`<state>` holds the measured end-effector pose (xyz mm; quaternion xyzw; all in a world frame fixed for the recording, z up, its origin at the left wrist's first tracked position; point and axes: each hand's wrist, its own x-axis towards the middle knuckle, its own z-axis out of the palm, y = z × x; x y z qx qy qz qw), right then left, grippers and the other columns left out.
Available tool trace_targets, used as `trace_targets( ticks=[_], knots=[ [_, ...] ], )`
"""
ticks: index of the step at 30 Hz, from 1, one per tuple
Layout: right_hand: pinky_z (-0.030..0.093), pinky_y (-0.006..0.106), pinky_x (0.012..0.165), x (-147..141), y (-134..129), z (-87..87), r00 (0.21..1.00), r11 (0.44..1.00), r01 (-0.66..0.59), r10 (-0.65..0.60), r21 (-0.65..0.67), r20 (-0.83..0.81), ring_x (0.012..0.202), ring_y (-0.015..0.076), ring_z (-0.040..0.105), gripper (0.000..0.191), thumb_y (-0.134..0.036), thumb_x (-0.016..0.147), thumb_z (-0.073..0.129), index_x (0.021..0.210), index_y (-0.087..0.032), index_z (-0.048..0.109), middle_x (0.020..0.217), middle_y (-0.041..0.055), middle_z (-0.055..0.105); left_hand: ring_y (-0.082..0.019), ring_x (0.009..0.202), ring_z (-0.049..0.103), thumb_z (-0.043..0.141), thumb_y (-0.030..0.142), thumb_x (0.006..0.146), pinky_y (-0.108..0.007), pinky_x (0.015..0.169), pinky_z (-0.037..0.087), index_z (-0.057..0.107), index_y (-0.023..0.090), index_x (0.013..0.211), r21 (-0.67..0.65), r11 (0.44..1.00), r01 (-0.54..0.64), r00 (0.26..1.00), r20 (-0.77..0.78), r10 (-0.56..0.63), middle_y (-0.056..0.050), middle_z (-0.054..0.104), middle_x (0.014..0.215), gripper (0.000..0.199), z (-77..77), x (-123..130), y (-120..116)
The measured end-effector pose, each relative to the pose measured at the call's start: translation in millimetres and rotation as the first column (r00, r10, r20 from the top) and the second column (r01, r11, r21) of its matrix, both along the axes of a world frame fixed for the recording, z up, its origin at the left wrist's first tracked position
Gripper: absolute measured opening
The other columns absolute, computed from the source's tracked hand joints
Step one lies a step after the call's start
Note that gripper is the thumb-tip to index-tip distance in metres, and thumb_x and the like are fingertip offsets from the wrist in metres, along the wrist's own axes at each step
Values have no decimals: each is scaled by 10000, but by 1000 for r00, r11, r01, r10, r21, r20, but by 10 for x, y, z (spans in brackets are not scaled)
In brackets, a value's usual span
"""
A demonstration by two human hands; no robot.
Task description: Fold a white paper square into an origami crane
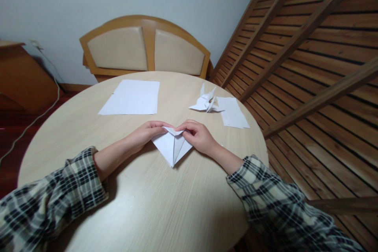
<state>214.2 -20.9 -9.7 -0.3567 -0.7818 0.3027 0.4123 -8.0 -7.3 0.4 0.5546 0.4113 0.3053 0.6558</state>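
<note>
A folded sheet of white paper (166, 144) lies between my hands over the middle of the round table, its pointed end toward me. Creased flaps meet along its centre line, and the top edge is folded over. My left hand (151, 130) pinches the upper left corner, thumb on top. On the other side, my right hand (198, 134) grips the upper right part with thumb and fingers at the folded edge. The fingertips hide part of that top fold. Beyond my right hand stands a folded paper crane shape (205, 100), possibly more than one piece.
A stack of white paper sheets (131, 97) rests at the back left of the table (141, 204). Smaller paper strips (233, 112) lie at the right edge, by the crane. Behind the table is a padded headboard (150, 47); a slatted wooden panel (310, 67) rises at the right.
</note>
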Motion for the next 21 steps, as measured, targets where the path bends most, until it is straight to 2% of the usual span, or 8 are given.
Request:
trace_targets(
  ticks=[5, 10, 13, 15, 16, 18, 21],
  knots=[
    [497, 345, 811, 23, 7, -9, 1000, 1000, -9, 9, -4, -3, 869, 173, 655, 326, -56, 819, 530, 930, -237, 777, 921, 30, 734, -165, 661, 586, 710, 340, 691, -270, 614, 413, 768, 142, 1030, -2, 1000, 10, 1000, -2, -10, -84, 742, 839, 397, 18, -10, -21],
    [510, 340, 796, 37, -3, -17, 998, 997, 18, -14, 74, -56, 879, 173, 665, 354, -38, 806, 525, 928, -243, 787, 934, 38, 734, -224, 810, 626, 654, 302, 629, -315, 731, 460, 772, 129, 1006, 31, 999, 7, 999, 36, -8, -110, 760, 938, 431, 48, -24, -17],
    [520, 346, 808, 39, -12, -18, 999, 994, 31, -27, 107, -47, 889, 172, 666, 352, -43, 824, 527, 925, -254, 790, 945, 40, 731, -255, 883, 631, 602, 396, 681, -344, 796, 472, 762, 123, 959, 23, 1000, 3, 997, 81, -5, -125, 751, 949, 421, 25, -11, -4],
    [526, 349, 812, 36, -15, -19, 1000, 992, 23, -20, 120, -24, 890, 171, 666, 339, -58, 845, 533, 927, -262, 790, 946, 39, 729, -227, 806, 608, 606, 514, 763, -326, 746, 457, 738, 135, 852, 42, 999, -16, 1000, 13, 16, -106, 721, 850, 410, -7, 10, -2],
    [529, 350, 810, 33, -15, -20, 1000, 992, 15, -13, 127, -17, 890, 170, 666, 330, -65, 853, 537, 928, -264, 789, 946, 39, 727, -196, 733, 569, 620, 553, 788, -305, 692, 430, 712, 146, 771, 92, 996, -14, 998, -60, 20, -83, 687, 777, 418, -23, 23, -4],
    [535, 350, 805, 25, -12, -25, 1000, 990, -3, 4, 139, -7, 892, 170, 666, 314, -79, 866, 544, 930, -266, 788, 945, 39, 721, -147, 619, 459, 650, 588, 790, -278, 598, 353, 635, 168, 629, 192, 981, 31, 985, -170, 2, -30, 582, 647, 450, -45, 44, -14],
    [537, 348, 806, 14, -5, -29, 999, 990, -45, 43, 135, 17, 893, 167, 665, 313, -80, 868, 541, 930, -265, 786, 942, 38, 714, -122, 568, 393, 691, 582, 756, -265, 547, 302, 620, 178, 604, 211, 972, 106, 980, -190, -66, 6, 502, 591, 438, -38, 50, -30]
  ],
)
